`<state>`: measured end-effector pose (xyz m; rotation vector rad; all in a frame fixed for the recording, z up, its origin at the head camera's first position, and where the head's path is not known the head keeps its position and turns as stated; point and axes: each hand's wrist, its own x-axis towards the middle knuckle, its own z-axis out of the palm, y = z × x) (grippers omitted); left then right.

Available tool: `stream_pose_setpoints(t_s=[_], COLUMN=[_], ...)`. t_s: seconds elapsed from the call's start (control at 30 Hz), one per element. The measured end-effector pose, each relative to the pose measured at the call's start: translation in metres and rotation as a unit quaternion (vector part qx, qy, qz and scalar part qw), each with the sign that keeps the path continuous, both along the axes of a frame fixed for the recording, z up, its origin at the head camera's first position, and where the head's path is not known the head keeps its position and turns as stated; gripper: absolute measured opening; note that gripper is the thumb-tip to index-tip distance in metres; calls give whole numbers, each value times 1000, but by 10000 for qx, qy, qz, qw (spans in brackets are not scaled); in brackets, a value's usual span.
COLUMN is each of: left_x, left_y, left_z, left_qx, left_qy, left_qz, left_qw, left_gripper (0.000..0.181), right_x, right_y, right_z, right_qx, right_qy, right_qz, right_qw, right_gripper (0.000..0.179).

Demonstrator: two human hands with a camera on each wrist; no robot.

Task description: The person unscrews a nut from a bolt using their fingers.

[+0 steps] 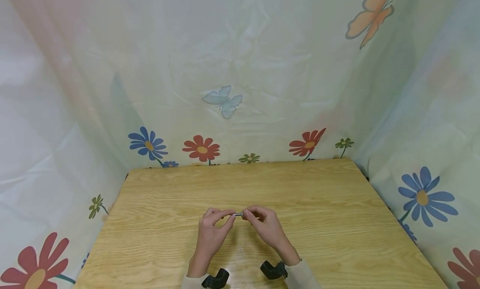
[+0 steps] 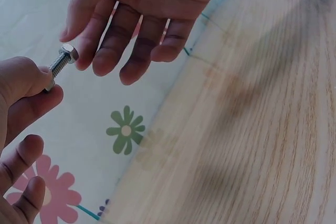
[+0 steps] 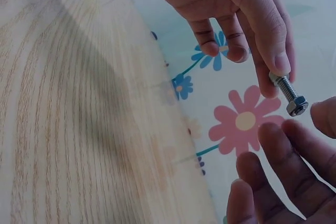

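My left hand [image 1: 212, 232] pinches a small metal bolt [image 2: 59, 66] between thumb and index finger, near one end. A hexagonal piece [image 3: 297, 106] sits at the bolt's free end, and the thread shows between it and my left fingertips. Facing that end is my right hand [image 1: 267, 227]. In the right wrist view, its thumb and index finger stand apart on either side of the hexagonal end, with a small gap to it. The other right fingers are loosely extended. The end under my left fingertips is partly hidden.
Both hands are above a light wood-grain table [image 1: 157, 222]. A pale curtain [image 1: 168, 72] printed with flowers and butterflies hangs behind the table and at both sides. Black wrist-worn devices [image 1: 273, 270] sit at both cuffs.
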<state>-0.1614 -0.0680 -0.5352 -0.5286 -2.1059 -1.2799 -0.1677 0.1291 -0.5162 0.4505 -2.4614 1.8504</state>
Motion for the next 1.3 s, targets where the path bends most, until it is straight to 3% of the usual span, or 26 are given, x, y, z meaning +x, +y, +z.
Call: stream_pose_setpoints(t_s=[0.27, 0.73, 1.07, 1.3], left_x=[1, 1, 1, 2], left_y=[1, 0, 0, 1], left_z=[0, -1, -2, -2], left_qx=[9, -36, 65, 34], left_qy=[-17, 57, -32, -116], left_qz=[51, 76, 12, 116], left_qw=[10000, 9999, 10000, 9999], left_gripper=[14, 15, 13, 13], right_x=[0, 0, 0, 0], right_y=[0, 2, -1, 0], right_z=[0, -2, -4, -5], right_qx=[-122, -368, 104, -84], right_qy=[-125, 570, -149, -51], right_qz=[301, 392, 13, 249], right_qw=[9994, 9969, 9998, 9996], right_gripper=[22, 19, 24, 23])
